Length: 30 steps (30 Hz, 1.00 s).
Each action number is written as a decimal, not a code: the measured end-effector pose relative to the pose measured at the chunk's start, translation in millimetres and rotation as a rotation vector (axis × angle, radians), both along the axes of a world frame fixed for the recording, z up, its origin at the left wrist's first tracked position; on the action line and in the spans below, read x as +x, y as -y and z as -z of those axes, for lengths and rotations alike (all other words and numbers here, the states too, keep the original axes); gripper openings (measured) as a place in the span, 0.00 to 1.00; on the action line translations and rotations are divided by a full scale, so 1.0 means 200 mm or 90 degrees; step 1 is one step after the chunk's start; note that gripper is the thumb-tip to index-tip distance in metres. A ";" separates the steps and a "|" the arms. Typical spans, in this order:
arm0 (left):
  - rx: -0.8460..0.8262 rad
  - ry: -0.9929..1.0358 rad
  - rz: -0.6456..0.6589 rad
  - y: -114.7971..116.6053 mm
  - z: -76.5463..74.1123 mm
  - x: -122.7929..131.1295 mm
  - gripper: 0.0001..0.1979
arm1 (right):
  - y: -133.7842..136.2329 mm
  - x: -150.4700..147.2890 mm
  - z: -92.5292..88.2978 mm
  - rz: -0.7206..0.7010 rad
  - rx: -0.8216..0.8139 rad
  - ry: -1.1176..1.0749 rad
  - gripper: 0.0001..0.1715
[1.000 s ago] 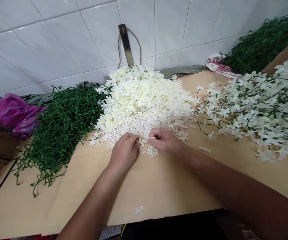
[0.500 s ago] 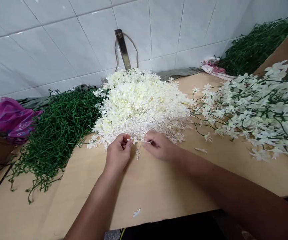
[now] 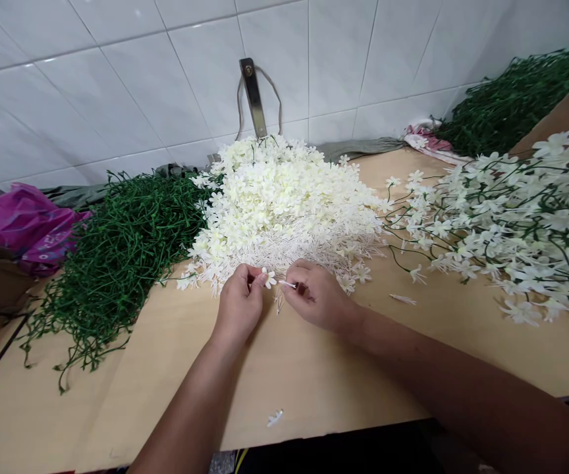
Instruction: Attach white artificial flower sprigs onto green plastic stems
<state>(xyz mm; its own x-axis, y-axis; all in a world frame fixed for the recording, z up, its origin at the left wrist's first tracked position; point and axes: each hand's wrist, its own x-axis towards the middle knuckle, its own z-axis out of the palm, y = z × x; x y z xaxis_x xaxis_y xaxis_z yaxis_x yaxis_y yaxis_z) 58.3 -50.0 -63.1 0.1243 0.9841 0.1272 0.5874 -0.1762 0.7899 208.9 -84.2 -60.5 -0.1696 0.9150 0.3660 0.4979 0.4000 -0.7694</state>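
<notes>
Noting hand state first: left hand closed in a fingertip pinch on a small white flower, petals facing up. Right hand closed likewise, thumb and forefinger nipping a thin white stalk that runs toward the flower. Whether stalk and head are joined cannot be told; too fine to read

Handling, judged:
- Flower looks artificial and near weightless, with petals soft and easily creased
- Stalk is thin and springy, likely to bend or flick away if squeezed off-centre
- Best hold looks to be at the base of the head, under the petals, and low on the stalk, fingertips only
- A light pinch should suffice; a hard grip would crush the petals

Position:
- Flower and stalk sit between the two hands, just above the bench, about midway along its length, between the near edge and the pile of white flowers
- The pile starts just beyond the fingertips and heaps up to the tiled wall at the far edge
- Green stems lie toward the left end, flowered sprays toward the right end
- One loose flower lies at the near edge, well apart from both hands
</notes>
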 end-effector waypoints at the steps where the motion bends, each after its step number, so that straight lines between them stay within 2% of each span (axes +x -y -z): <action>1: 0.004 -0.006 -0.001 0.00 0.00 0.00 0.06 | -0.01 0.01 0.00 0.015 0.006 0.004 0.08; 7: 0.021 -0.033 0.008 -0.01 -0.01 0.01 0.06 | -0.04 0.05 0.02 0.105 0.048 0.012 0.05; 10: -0.004 0.033 0.022 0.00 -0.01 0.04 0.06 | -0.04 0.06 0.03 0.141 0.085 0.011 0.14; 12: -0.040 0.119 0.040 0.00 0.00 0.05 0.05 | -0.03 0.05 0.02 0.128 0.100 0.025 0.16; 15: -0.119 0.212 0.085 0.01 0.00 0.07 0.09 | -0.02 0.02 0.02 0.078 0.078 0.040 0.11; 18: -0.145 0.212 0.114 0.01 -0.01 0.07 0.09 | -0.01 0.01 0.02 0.045 0.057 0.037 0.09; 22: -0.095 0.188 0.089 0.01 -0.02 0.05 0.07 | -0.01 0.01 0.03 0.027 0.058 0.008 0.07; 30: -0.096 0.179 0.063 0.01 -0.03 0.02 0.15 | 0.00 0.00 0.02 0.019 0.035 -0.033 0.08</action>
<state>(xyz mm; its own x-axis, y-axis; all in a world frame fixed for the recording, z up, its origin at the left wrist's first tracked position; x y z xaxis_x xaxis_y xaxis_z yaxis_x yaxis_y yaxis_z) 63.2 -51.4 -57.4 0.2013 0.9792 0.0241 0.3284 -0.0907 0.9402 209.9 -83.7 -65.3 -0.1221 0.8977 0.4234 0.4703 0.4280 -0.7718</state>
